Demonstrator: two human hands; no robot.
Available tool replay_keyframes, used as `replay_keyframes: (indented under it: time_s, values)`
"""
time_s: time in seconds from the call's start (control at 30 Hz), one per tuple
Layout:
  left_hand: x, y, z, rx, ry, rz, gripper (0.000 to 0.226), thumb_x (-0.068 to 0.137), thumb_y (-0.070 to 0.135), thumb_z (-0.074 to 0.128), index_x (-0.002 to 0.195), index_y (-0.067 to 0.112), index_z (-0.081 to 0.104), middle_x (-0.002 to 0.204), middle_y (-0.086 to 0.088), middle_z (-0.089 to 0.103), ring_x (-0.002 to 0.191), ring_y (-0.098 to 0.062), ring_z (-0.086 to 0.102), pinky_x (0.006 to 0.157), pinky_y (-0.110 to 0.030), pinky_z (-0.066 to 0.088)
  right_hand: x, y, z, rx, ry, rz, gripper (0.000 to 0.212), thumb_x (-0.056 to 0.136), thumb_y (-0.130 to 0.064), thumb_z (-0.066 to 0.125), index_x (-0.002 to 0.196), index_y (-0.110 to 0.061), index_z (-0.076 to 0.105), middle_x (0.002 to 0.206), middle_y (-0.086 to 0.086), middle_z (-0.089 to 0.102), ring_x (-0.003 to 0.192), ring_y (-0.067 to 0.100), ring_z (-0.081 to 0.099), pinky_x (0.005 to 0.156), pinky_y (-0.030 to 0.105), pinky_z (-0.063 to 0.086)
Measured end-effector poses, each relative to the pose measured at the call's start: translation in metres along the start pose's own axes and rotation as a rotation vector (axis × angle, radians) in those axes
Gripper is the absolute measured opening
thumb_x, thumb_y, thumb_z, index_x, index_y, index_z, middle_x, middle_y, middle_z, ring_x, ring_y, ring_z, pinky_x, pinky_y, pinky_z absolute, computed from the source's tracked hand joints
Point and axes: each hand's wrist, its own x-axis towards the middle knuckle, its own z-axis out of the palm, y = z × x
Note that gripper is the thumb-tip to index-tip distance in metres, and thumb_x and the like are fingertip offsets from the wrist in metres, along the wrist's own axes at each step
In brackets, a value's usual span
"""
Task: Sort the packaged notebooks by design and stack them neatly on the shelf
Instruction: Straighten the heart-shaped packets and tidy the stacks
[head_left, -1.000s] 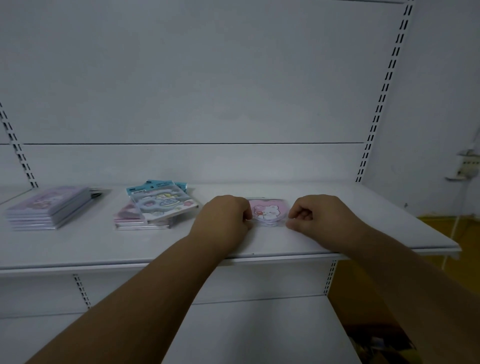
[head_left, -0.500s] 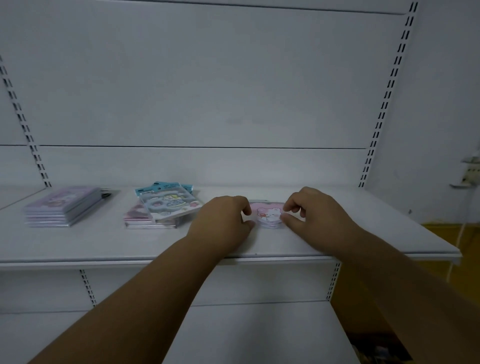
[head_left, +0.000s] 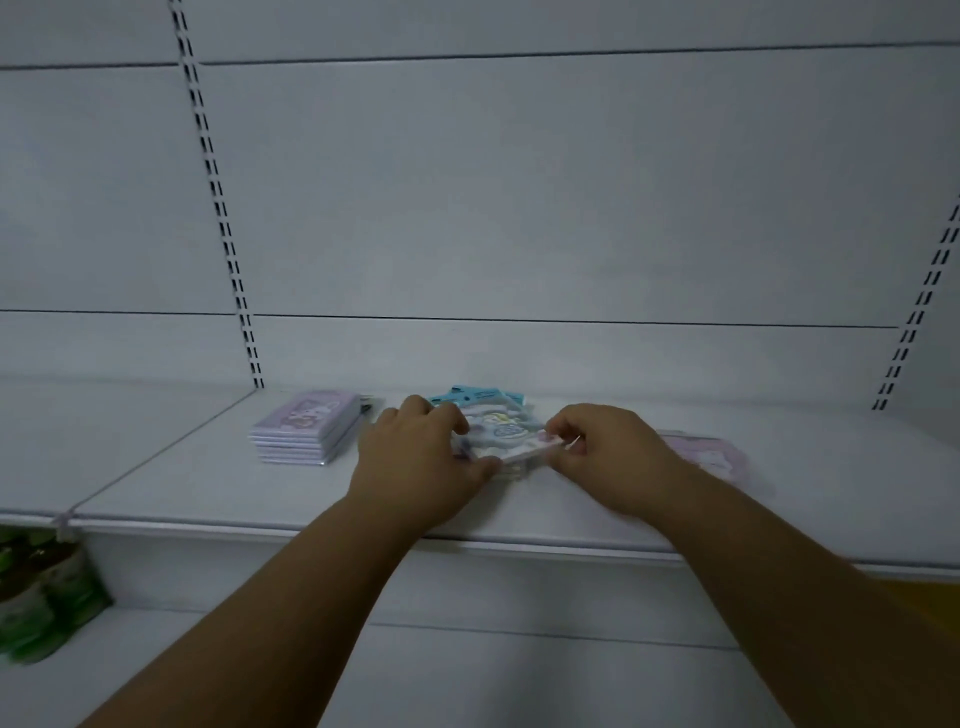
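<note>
On the white shelf (head_left: 208, 483), a mixed pile of packaged notebooks (head_left: 498, 423) with blue-topped wrappers lies in the middle. My left hand (head_left: 421, 462) grips its left side and my right hand (head_left: 608, 457) pinches its right edge; the top notebooks look slightly lifted. A neat stack of lilac bunny notebooks (head_left: 309, 434) sits to the left. A pink cat notebook (head_left: 711, 454) lies flat to the right, partly hidden by my right wrist.
Slotted uprights (head_left: 218, 208) run up the white back panel. Green packets (head_left: 41, 597) hang or stand on the lower shelf at far left. The shelf's front edge (head_left: 519, 543) crosses under my forearms.
Both hands left the pink cat notebook and moved left onto the mixed pile. The view has swung left, so the pink notebook now sits to the right.
</note>
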Motion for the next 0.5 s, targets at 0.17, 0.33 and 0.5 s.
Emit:
replay_keyframes:
  time_s: [0.17,0.33,0.5]
  values:
    - [0.008,-0.032,0.003,-0.277,-0.106,0.022,0.041,0.078,0.05,0.072,0.111,0.029,0.061,0.119,-0.001,0.056,0.098,-0.012,0.056,0.075,-0.022,0.039,-0.003,-0.028,0.014,0.014,0.085,0.056,0.012,0.084,-0.035,0.07,0.087,-0.024,0.068,0.077,-0.006,0.065,0.071,0.01,0.058,0.061,0.018,0.038]
    - [0.014,-0.051,0.006,-0.272,-0.152,0.026,0.053,0.078,0.054,0.07,0.119,0.023,0.058,0.116,0.001,0.063,0.092,-0.013,0.06,0.072,-0.025,0.047,-0.01,-0.041,0.023,0.026,0.12,0.13,0.014,0.084,-0.032,0.07,0.09,-0.02,0.069,0.078,-0.002,0.066,0.071,0.011,0.058,0.065,0.023,0.044]
    - [0.018,-0.056,0.004,-0.334,-0.14,0.028,0.036,0.081,0.045,0.071,0.108,0.024,0.062,0.099,0.005,0.069,0.083,-0.011,0.058,0.069,-0.025,0.044,-0.016,-0.043,0.029,0.038,0.157,0.159,0.012,0.079,-0.025,0.075,0.089,-0.023,0.069,0.074,-0.012,0.063,0.067,0.003,0.057,0.062,0.015,0.042]
